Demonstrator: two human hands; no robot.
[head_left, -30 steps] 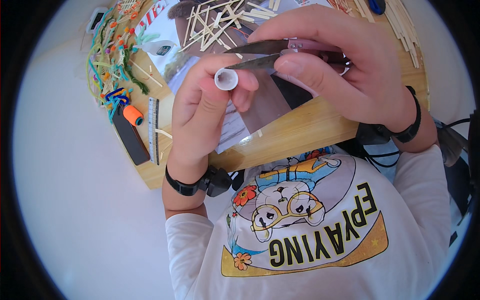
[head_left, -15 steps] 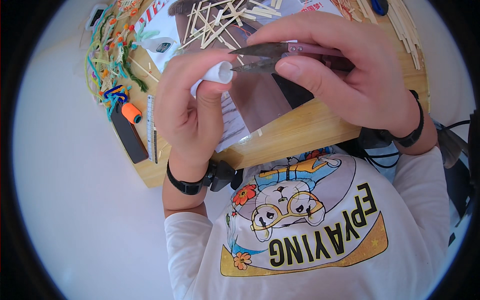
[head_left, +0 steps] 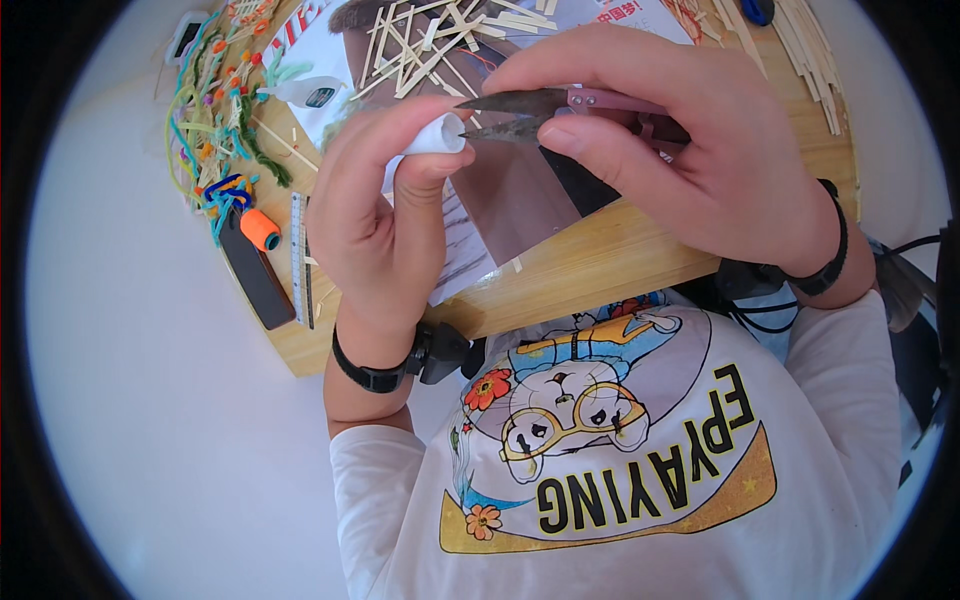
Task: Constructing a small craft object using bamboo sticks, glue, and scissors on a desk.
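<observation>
A short white tube [head_left: 437,136], which looks like rolled paper, is pinched between the thumb and fingers of my left hand [head_left: 375,210]. Its hollow end faces right. In my right hand [head_left: 690,150] is a pair of pink-handled thread snips [head_left: 590,100], held by thumb and fingers with the dark blades apart. Both blade tips reach the tube's open end, one by its upper rim and the other at its mouth; whether they touch it I cannot tell. Below the hands lies a printed magazine sheet [head_left: 505,205] on the wooden table.
Thin wooden sticks [head_left: 425,45] lie heaped on the sheets at the back. A white glue bottle [head_left: 305,92], coloured yarn pieces [head_left: 215,130], an orange thread spool [head_left: 261,230], a dark flat block [head_left: 255,270] and a clear ruler [head_left: 299,250] are on the left. More sticks [head_left: 808,70] lie far right.
The snips and my right hand have shifted slightly left, bringing the blades closer over the tube's end. My left hand keeps its pinch on the tube.
</observation>
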